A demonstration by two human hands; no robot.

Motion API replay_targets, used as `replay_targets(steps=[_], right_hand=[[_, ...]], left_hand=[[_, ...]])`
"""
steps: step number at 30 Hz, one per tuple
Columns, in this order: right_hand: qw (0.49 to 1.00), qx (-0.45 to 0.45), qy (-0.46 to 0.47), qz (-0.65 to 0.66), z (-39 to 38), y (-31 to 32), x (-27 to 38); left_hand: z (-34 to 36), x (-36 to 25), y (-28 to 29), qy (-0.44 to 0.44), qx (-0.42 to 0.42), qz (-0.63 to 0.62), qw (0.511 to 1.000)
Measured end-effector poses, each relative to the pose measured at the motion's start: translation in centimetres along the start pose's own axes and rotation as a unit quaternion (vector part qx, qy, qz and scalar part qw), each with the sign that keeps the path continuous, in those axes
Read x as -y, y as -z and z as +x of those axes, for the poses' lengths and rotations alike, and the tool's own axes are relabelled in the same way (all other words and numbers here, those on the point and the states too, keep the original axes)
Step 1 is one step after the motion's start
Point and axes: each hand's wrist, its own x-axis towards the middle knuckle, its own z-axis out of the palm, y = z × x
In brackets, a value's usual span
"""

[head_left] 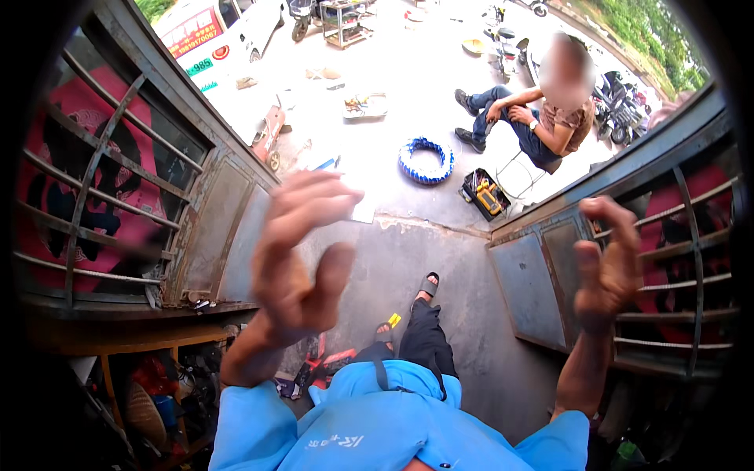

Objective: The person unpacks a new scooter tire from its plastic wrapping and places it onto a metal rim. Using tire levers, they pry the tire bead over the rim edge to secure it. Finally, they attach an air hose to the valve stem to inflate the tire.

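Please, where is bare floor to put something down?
Bare floor lies between the right trouser leg and the blue panel, and between the front sandal and the blue-white ring. Crowded: lower left, with red objects and a packed shelf.

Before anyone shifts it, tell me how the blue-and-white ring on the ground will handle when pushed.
Lying flat, the blue-and-white ring would probably slide rather than tip. Stood on edge, its round outline might let it roll. Its stiffness is unclear.
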Motion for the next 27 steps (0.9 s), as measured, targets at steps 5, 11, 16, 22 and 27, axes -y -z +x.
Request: replay_targets(steps=[5, 11, 16, 22, 27], right_hand=[[0.961, 0.19, 0.024, -0.201, 2.9, -13.7, -22.3], [0.721, 0.63, -0.212, -0.198, -6.2, -27.2, -42.9], [0.608, 0.715, -0.324, -0.122, 0.2, -34.7, -54.2], [0.668, 0.685, -0.272, -0.101, 15.7, -48.0, -60.9], [0.679, 0.642, -0.357, -0.017, 22.0, -63.2, -67.8]], left_hand=[[-13.8, 22.4, -9.2, 0.237, 0.549, 0.317, 0.736], [-26.4, 34.0, -15.8, 0.391, 0.761, 0.186, 0.483], [-20.2, 39.3, -21.0, 0.459, 0.696, 0.146, 0.533], [-12.8, 48.7, -24.7, 0.342, 0.675, 0.151, 0.636], [-14.6, 60.1, -26.0, 0.335, 0.609, 0.12, 0.709]])
